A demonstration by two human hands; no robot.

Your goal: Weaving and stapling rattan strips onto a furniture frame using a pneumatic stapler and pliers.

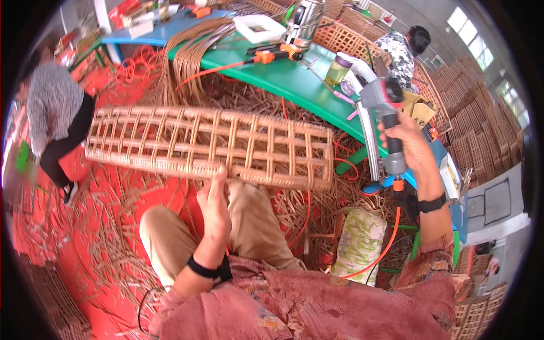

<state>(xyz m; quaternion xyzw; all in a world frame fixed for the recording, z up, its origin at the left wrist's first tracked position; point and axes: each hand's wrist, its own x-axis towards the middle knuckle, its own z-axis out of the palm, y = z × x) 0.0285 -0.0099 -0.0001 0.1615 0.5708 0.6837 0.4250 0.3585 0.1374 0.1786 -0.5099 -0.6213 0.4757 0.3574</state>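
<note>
A long rattan lattice basket with thick wrapped rims lies across in front of me, above my knees. My left hand is at the middle of its near rim, one digit laid up over the edge. The other fingers are partly hidden. To the right of the basket, my right hand is raised and wrapped round the black grip of a grey and black pneumatic staple gun. An orange air hose runs down from the gun's handle. The gun is apart from the basket.
A green table ahead bears another orange-hosed tool, a metal flask, a jar and rattan strands. Rattan scraps cover the red floor. People are at left and far right. A patterned cushion lies right.
</note>
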